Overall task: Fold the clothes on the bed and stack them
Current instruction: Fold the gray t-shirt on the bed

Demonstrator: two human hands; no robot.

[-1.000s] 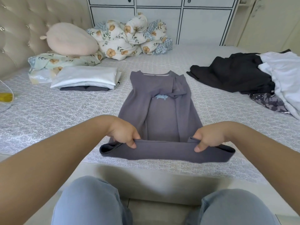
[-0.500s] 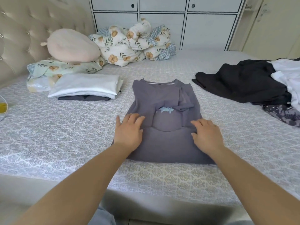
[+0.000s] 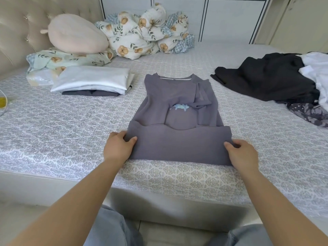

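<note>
A grey shirt lies on the bed in front of me, sleeves folded in and its bottom part folded up over the middle. My left hand pinches the folded part's left edge, thumb on top. At the right edge my right hand grips the fold the same way. A stack of folded clothes, white on top of dark grey, sits at the left. Unfolded black, white and patterned grey clothes lie in a heap at the right.
A pink cushion and floral bedding are piled at the head of the bed by the padded headboard. White cupboards stand behind. My knees show below the bed's near edge.
The shirt's hem, held up a second ago, was folded over the middle and pressed flat. My hands have since slid outward and now pinch the fold's two side edges.
</note>
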